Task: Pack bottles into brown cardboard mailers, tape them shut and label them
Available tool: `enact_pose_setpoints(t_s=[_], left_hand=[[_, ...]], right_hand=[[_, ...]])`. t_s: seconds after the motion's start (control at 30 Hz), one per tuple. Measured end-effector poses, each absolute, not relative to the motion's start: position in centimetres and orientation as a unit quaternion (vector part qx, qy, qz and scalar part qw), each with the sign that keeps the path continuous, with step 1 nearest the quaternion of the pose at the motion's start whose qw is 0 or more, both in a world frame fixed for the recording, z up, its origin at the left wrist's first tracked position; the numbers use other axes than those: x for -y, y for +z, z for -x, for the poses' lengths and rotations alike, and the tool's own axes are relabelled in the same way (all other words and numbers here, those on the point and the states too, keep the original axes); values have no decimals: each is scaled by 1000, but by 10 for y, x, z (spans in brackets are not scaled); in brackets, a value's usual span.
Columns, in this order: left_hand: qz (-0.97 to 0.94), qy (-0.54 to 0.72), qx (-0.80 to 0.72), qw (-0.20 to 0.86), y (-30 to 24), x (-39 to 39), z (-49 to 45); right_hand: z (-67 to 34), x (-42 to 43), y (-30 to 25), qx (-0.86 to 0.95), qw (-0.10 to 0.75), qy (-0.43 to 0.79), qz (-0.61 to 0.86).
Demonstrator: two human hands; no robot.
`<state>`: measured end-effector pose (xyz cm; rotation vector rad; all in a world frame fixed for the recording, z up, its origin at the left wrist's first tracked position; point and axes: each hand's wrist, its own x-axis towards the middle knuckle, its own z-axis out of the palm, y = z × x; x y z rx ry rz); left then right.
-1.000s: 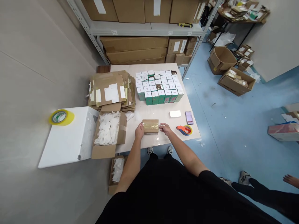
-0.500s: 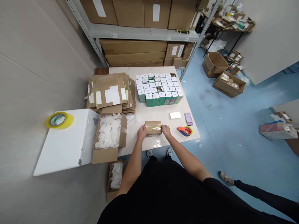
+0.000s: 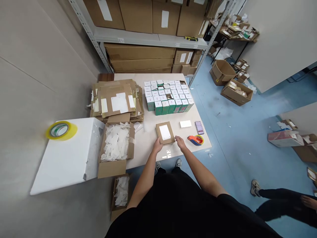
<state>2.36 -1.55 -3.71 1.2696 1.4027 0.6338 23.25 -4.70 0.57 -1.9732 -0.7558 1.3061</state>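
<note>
A small brown cardboard box [image 3: 164,133] with a white label on its upper face rests on the pale table [image 3: 148,145], close to the front edge. My left hand [image 3: 157,145] grips its near left corner. My right hand [image 3: 180,142] sits just right of the box with fingers loosely curled, touching or nearly touching its side. An orange tape dispenser [image 3: 195,139] lies right of my right hand.
Green-and-white small boxes [image 3: 168,96] stand in a block at the table's middle. Flattened cartons [image 3: 115,100] are stacked at left, beside an open box of white bags [image 3: 115,142]. A yellow tape roll [image 3: 60,130] sits on a white slab. Another person's legs [image 3: 279,198] are at right.
The box has been turned over, so its white label faces up instead of the taped seam. My left hand shifted to its near corner and my right hand came off its right end.
</note>
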Motion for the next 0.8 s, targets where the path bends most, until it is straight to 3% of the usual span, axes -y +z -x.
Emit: enact_pose_setpoints(t_s=[0.43,0.67,0.8], left_hand=[[-633,270,-595,415,7,-36,-79],[-634,246,-594,430,16,-63,-157],[-610,217,-618,446,-4,-86,-206]], right_hand=[[-292,14,34,378,408,433,710],[-374,-12,30,380,397,406,730],[-419,-37,8,398,332,405,753]])
